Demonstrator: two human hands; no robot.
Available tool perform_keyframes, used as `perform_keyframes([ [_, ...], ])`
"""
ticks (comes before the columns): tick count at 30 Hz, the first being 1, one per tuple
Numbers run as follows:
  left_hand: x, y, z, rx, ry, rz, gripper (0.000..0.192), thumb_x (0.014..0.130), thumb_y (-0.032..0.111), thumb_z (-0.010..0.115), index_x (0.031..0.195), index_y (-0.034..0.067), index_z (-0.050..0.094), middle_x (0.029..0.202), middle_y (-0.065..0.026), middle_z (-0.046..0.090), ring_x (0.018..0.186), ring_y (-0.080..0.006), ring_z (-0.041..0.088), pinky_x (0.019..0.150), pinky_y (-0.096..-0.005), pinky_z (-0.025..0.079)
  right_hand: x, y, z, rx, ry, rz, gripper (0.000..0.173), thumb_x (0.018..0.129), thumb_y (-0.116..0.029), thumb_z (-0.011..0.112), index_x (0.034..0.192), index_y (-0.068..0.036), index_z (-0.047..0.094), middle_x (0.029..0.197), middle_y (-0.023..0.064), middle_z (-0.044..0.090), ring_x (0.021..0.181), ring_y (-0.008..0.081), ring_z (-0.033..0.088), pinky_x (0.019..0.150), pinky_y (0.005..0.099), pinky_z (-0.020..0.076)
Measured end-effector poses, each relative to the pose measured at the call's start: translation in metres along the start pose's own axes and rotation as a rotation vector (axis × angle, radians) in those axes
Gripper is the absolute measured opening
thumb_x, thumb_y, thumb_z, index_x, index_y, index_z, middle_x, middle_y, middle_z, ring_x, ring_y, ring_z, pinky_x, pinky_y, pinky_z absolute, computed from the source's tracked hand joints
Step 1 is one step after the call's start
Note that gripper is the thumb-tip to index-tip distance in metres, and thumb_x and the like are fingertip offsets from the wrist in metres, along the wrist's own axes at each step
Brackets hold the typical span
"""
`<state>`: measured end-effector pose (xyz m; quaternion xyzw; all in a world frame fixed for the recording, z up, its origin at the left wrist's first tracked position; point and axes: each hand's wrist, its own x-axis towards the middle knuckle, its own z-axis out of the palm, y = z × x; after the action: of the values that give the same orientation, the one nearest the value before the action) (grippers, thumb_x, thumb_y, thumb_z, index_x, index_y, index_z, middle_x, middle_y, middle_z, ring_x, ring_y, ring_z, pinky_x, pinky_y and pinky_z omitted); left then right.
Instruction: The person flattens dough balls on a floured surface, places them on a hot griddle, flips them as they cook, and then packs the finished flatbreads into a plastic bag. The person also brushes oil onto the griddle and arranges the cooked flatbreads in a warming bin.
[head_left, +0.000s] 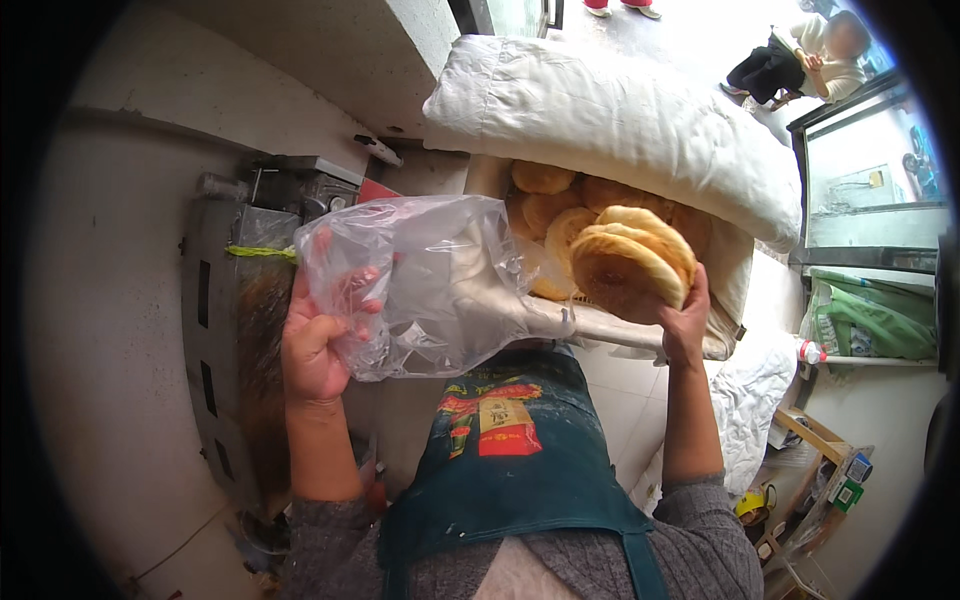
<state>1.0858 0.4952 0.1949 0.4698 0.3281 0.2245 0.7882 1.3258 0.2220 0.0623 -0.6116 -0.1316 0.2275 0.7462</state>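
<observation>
My left hand grips a clear plastic bag by its closed end, with the fingers seen through the film. The bag's mouth points right, towards the bread. In my right hand is a small stack of round flatbreads, tilted so the browned underside of the nearest one faces me. More round flatbreads lie in a cloth-lined basket or tray behind the stack. A thick white quilt is folded back over the far side of them.
A metal cabinet-like appliance stands along the left wall. At the right are a glass window panel, a green bag and a wooden frame. A white cloth hangs below the basket. Outside, a person sits.
</observation>
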Motion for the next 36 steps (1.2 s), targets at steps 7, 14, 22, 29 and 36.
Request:
perform_keyframes([
  [7,-0.012,-0.003,0.006,-0.041,-0.053,-0.004,0.078,0.067,-0.006,0.042,0.142,0.012,0.030,0.092,-0.0084,0.057,0.070,-0.0144,0.055,0.058,-0.0233,0.047,-0.023,0.009,0.126,0.120,-0.479,0.141,0.054,0.071,-0.015,0.071,0.117,0.001,0.048,0.106,0.0100,0.059,0.095,0.0175,0.058,0.084,0.0297,0.0470],
  [14,-0.012,-0.011,-0.006,-0.226,-0.063,-0.212,0.060,0.076,-0.005,0.043,0.135,0.007,0.042,0.084,-0.0060,0.056,0.065,-0.0116,0.052,0.056,-0.0213,0.045,0.000,0.170,0.183,-0.138,-0.016,0.506,0.057,0.074,-0.025,0.070,0.119,0.003,0.046,0.106,0.0192,0.060,0.094,0.0286,0.060,0.085,0.0339,0.0467],
  [22,-0.006,-0.010,0.023,-0.165,-0.065,-0.122,0.054,0.080,-0.003,0.044,0.134,0.003,0.041,0.094,-0.0120,0.061,0.063,-0.0117,0.052,0.050,-0.0195,0.043,-0.015,0.092,0.116,-0.514,-0.334,-0.083,0.049,0.087,-0.020,0.056,0.130,0.000,0.041,0.120,0.0187,0.054,0.110,0.0297,0.053,0.095,0.0346,0.0401],
  [29,0.004,-0.018,0.043,-0.167,-0.065,-0.115,0.056,0.078,-0.002,0.045,0.134,0.001,0.040,0.089,-0.0135,0.062,0.056,-0.0115,0.050,0.046,-0.0181,0.040,0.116,0.156,0.033,-1.246,-0.588,-0.216,0.066,0.071,-0.006,0.060,0.133,-0.010,0.040,0.132,0.0159,0.043,0.118,0.0342,0.042,0.098,0.0394,0.0377],
  [36,0.008,-0.019,0.045,-0.150,0.052,-0.089,0.061,0.076,-0.002,0.047,0.136,0.001,0.036,0.089,-0.0152,0.061,0.053,-0.0109,0.047,0.042,-0.0176,0.036,0.104,0.148,0.031,-1.303,-1.039,-0.142,0.038,0.065,-0.024,0.075,0.099,-0.012,0.063,0.104,0.0101,0.057,0.103,0.0308,0.052,0.089,0.0408,0.0434],
])
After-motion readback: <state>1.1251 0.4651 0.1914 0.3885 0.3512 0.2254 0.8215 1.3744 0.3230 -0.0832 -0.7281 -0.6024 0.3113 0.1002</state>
